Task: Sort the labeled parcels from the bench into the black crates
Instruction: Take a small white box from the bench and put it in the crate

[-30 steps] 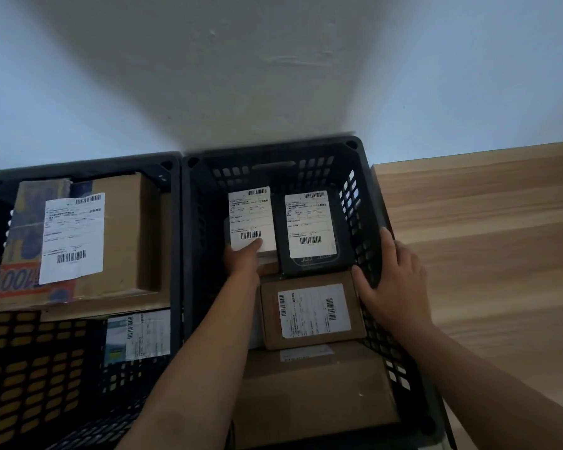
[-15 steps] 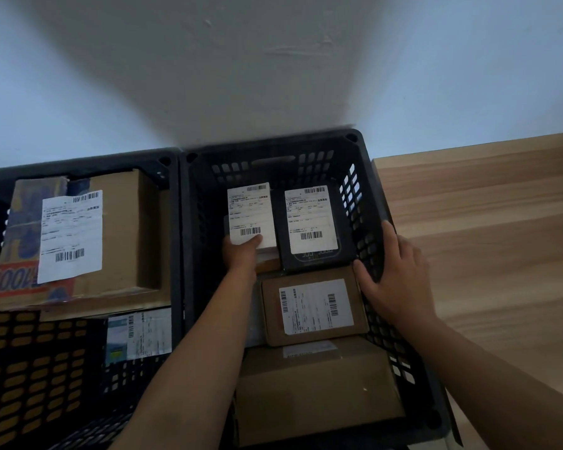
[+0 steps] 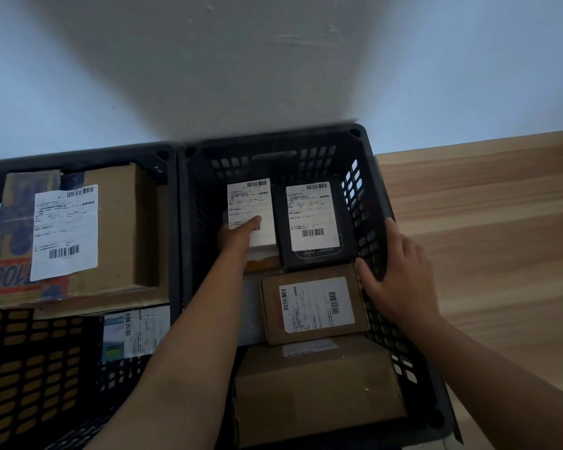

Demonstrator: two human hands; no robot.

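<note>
Two black crates stand side by side against the wall. In the right crate (image 3: 275, 147) my left hand (image 3: 238, 237) grips a small white labeled parcel (image 3: 250, 203), thumb lying across its label. Beside it sits a black labeled parcel (image 3: 312, 222). A flat brown labeled parcel (image 3: 312, 306) lies nearer me, and a larger brown box (image 3: 316, 391) nearest. My right hand (image 3: 394, 277) grips the right crate's side wall, thumb inside. The left crate (image 3: 166, 164) holds a big cardboard box (image 3: 78, 228) with a white label.
The wooden bench (image 3: 488, 228) runs to the right of the crates, with no parcels on the part in view. A teal-and-white labeled parcel (image 3: 134, 329) lies low in the left crate. A pale wall stands right behind both crates.
My left thumb has slid further up onto the white parcel's label. My right hand stays on the crate wall. The view has shifted slightly.
</note>
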